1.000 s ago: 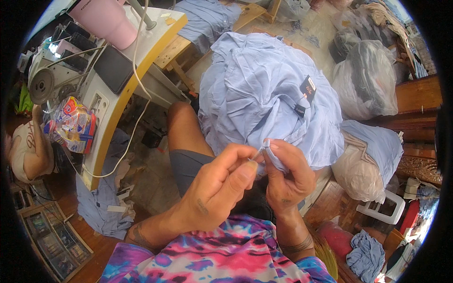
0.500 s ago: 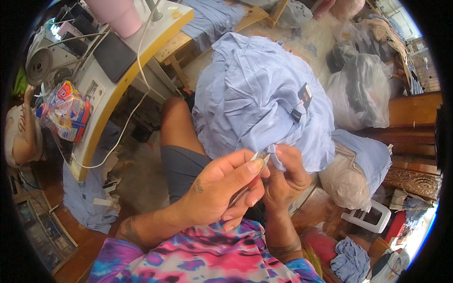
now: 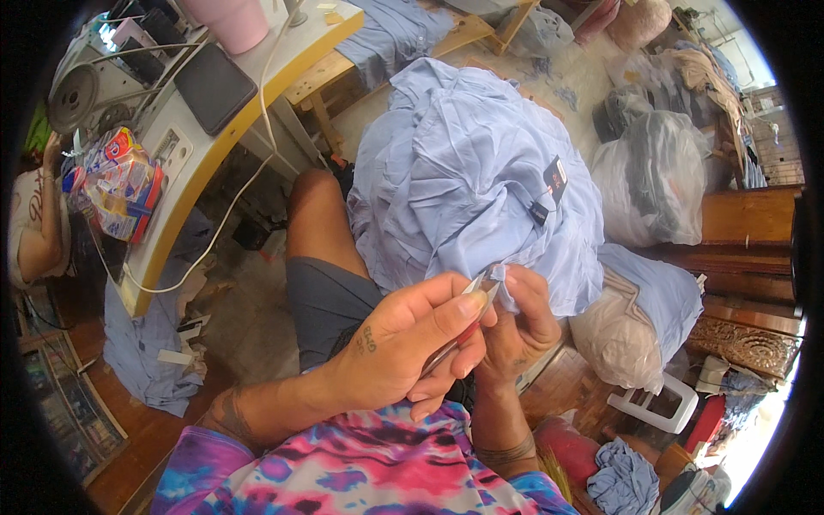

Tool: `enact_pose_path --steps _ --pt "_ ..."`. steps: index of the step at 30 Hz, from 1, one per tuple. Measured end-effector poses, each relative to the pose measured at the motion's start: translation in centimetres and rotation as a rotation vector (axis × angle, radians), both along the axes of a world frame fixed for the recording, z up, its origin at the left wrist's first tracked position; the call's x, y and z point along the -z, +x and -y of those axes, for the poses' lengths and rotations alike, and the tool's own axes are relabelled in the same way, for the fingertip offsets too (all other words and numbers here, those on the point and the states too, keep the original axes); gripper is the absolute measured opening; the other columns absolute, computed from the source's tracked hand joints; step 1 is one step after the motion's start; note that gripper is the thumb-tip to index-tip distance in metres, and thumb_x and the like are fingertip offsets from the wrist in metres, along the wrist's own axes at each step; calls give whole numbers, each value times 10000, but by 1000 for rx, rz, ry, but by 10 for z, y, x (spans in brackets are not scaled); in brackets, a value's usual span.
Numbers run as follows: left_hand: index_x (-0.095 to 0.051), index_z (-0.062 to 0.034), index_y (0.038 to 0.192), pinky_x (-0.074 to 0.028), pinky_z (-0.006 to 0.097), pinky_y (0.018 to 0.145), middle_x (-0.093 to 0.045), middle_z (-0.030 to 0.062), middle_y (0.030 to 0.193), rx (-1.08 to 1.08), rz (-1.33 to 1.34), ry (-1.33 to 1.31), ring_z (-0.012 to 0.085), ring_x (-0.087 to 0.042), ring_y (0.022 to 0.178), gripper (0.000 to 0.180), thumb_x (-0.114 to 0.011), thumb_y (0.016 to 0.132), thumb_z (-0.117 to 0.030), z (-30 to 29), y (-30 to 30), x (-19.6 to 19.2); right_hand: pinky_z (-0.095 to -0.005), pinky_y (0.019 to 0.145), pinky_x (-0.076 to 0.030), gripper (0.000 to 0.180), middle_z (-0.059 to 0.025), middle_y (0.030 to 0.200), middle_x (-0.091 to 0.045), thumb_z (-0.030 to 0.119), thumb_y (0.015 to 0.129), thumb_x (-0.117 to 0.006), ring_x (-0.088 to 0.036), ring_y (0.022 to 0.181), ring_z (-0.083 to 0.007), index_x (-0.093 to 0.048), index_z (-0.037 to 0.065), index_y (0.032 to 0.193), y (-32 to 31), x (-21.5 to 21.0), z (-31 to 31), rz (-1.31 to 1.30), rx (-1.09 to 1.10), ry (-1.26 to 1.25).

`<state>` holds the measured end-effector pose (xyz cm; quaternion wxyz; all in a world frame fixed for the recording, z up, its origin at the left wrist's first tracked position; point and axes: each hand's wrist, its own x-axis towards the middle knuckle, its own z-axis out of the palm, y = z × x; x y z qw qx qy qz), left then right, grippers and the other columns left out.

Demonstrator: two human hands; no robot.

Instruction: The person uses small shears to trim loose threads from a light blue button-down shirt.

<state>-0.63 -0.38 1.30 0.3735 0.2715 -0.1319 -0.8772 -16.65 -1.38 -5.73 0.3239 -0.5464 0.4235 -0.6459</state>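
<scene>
My left hand (image 3: 399, 339) is closed around small thread snips (image 3: 462, 336) with a red body and bright pointed blades. The blades point up toward the bit of light blue cloth (image 3: 500, 275) that my right hand (image 3: 522, 330) pinches between thumb and fingers. Whether they touch it cannot be made out. That cloth belongs with a big crumpled heap of light blue garments (image 3: 455, 154) in front of me, spread over my lap side. Dark hang tags (image 3: 552, 184) lie on the heap's right side.
To the left stands a sewing-machine table (image 3: 225, 142) bearing a phone (image 3: 215, 88), a pink tumbler (image 3: 230, 24) and a plastic packet (image 3: 120, 184); a white cable (image 3: 225, 225) hangs off it. Another person (image 3: 41, 215) sits beyond. Stuffed clear bags (image 3: 652, 176) and a white stool (image 3: 661, 403) stand right.
The whole view has shifted slightly. My hands keep nearly the same pose, with the snips still at the pinched cloth.
</scene>
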Motion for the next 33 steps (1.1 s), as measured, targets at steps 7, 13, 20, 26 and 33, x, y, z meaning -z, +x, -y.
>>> enact_pose_path --steps 7,13,20,26,33 --pt "-501 -12 1162 -436 266 312 -573 99 746 -4 -33 -9 76 -389 368 285 -388 1125 -271 -1 0 3 -288 808 -560 235 -154 1049 -732 -91 823 -776 -704 928 -200 -754 30 1023 1 2 -1 -10 4 0" --pt "-500 -17 1174 -414 266 294 -555 101 738 20 -109 67 81 -365 351 313 -350 1133 -290 0 0 0 -292 805 -566 245 -161 1049 -731 -96 822 -770 -709 922 -206 -744 37 1026 0 4 -1 -19 17 -32" --pt "-504 -19 1197 -367 267 265 -511 89 725 -36 -495 320 91 -329 343 336 -294 1141 -276 -4 -3 12 -300 781 -579 238 -168 1053 -734 -88 839 -748 -718 896 -213 -745 47 1035 3 18 -1 -37 95 -108" --pt "-520 -15 1168 -380 252 308 -572 95 731 -97 -53 -17 72 -372 372 312 -373 1130 -288 -7 -8 11 -315 779 -583 242 -182 1071 -733 -102 830 -739 -727 891 -238 -748 45 1022 3 21 -1 -101 92 -138" --pt "-607 3 1106 -452 288 493 -638 71 780 -258 675 -592 111 -561 547 179 -546 1065 -161 -5 -4 17 -306 861 -500 135 -134 990 -695 10 932 -660 -652 904 -212 -736 -23 1039 4 -9 1 -66 -31 -50"
